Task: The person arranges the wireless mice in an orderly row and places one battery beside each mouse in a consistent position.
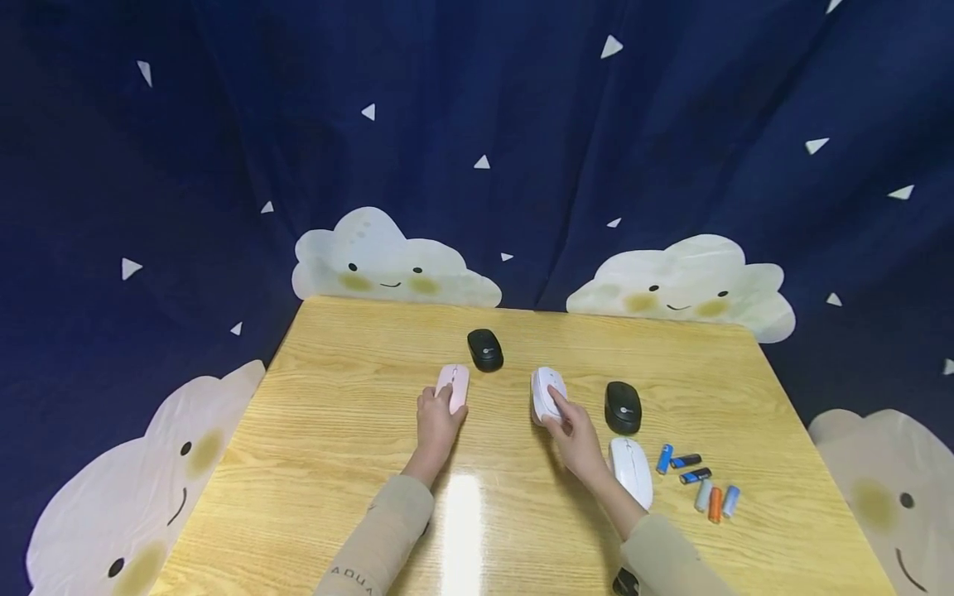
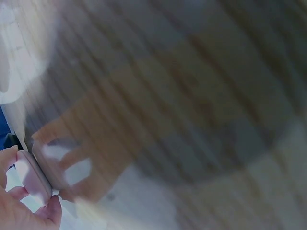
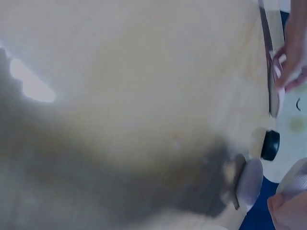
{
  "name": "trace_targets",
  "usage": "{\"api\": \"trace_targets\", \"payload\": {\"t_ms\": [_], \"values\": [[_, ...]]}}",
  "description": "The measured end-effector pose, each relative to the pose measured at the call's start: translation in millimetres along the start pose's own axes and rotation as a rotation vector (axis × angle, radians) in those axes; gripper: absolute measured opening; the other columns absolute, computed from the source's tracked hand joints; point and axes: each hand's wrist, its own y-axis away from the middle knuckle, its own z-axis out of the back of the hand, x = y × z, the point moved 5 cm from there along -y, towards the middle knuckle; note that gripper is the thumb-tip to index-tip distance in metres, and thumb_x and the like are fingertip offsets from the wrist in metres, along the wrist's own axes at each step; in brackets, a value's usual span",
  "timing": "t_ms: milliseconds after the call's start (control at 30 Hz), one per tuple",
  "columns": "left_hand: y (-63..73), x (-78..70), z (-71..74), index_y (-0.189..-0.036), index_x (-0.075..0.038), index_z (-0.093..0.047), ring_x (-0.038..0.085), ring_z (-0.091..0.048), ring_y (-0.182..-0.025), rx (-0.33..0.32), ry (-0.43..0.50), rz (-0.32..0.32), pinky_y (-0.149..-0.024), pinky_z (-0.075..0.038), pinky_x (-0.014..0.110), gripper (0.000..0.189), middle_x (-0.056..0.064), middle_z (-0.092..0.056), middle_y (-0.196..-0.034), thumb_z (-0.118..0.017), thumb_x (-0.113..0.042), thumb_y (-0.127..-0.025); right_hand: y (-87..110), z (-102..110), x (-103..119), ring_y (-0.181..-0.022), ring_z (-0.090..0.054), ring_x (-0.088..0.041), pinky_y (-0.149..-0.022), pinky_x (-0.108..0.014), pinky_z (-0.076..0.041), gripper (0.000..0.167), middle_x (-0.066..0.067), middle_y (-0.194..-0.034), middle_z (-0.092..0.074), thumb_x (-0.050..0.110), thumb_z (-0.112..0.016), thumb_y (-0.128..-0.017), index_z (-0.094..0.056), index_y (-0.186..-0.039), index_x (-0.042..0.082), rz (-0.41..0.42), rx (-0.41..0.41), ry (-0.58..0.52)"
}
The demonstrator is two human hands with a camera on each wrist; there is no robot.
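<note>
In the head view my left hand point(image 1: 436, 426) grips a pink computer mouse point(image 1: 454, 385) on the wooden table. Its thumb and fingers sit at the edges of the pink mouse point(image 2: 34, 179) in the left wrist view. My right hand point(image 1: 575, 439) holds a white mouse point(image 1: 547, 393), its index finger over the top and its thumb at the near end. That mouse point(image 3: 249, 184) shows its side low in the right wrist view, close to the tabletop. A black mouse point(image 1: 485, 350) lies between and slightly beyond both hands.
Another black mouse point(image 1: 623, 407) and a second white mouse point(image 1: 632, 472) lie right of my right hand. Several loose batteries point(image 1: 696, 475) are scattered farther right. A dark object point(image 1: 624, 582) is partly hidden by my right sleeve. The blue cloud-print curtain point(image 1: 477, 99) hangs behind the table.
</note>
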Motion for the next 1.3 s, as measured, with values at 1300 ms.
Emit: {"api": "trace_targets", "payload": {"t_ms": [1300], "values": [[0.3, -0.6, 1.7, -0.113, 0.001, -0.062, 0.036, -0.05, -0.096, 0.017, 0.014, 0.015, -0.078, -0.046, 0.044, 0.048, 0.024, -0.053, -0.103, -0.077, -0.019, -0.072, 89.6, -23, -18, -0.101, -0.048, -0.037, -0.081, -0.05, -0.044, 0.047, -0.026, -0.11, -0.049, 0.019, -0.066, -0.083, -0.054, -0.128, 0.012, -0.061, -0.019, 0.417]]}}
